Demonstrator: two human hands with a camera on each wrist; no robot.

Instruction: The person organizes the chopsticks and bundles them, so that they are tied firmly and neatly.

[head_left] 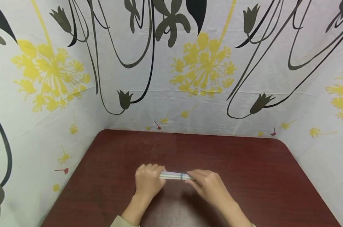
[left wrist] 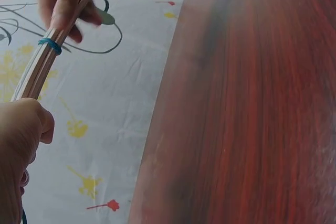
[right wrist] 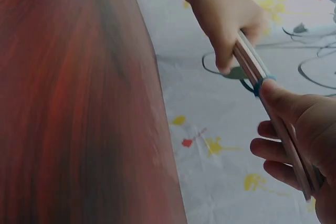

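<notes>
Between the two hands, above the table, runs a bundle of thin straight sticks (head_left: pixel 171 175), pale in the head view. A teal rubber band (head_left: pixel 181 176) circles it near the right hand. My left hand (head_left: pixel 148 180) grips one end in a fist, which hides that end. At the other end, my right hand (head_left: pixel 210 186) holds the bundle. Its thumb lies by the band (right wrist: pixel 258 85) in the right wrist view, with the fingers bent on the far side of the sticks. In the left wrist view the sticks (left wrist: pixel 37 74) look light brown.
Beneath the hands is a dark red-brown wooden table (head_left: pixel 217 157) with rounded far corners. A white cloth (head_left: pixel 165 78) printed with yellow flowers and dark stems hangs behind the table and along its sides.
</notes>
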